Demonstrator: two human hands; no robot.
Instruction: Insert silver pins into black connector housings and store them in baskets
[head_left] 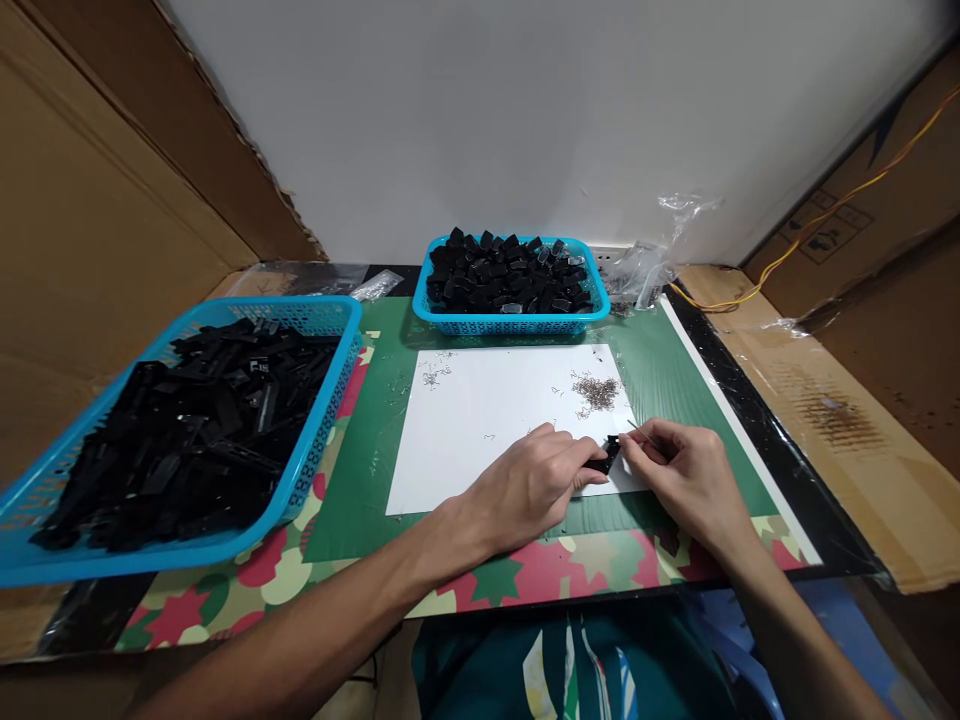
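Note:
My left hand (536, 480) is closed, thumb and fingers pinching a small black plastic part (613, 452) above the lower right edge of the white sheet (465, 430). My right hand (679, 470) is closed on a thin metal tool (637, 430), whose slim tip shows above the fingers; its exact kind is unclear. The right fingertips meet the far end of the black part. Just beyond the hands lies a heap of tiny brownish metal pieces (598, 392). A smaller scatter of tiny silvery pieces (433, 376) sits at the sheet's upper left.
On the left stands a large blue basket (341, 375) of long black plastic parts (202, 430). A smaller blue basket (517, 325) at the back holds small black pieces (510, 275). Clear plastic bags (641, 270) and yellow wires (772, 268) lie at back right. Cardboard (90, 150) walls the left side.

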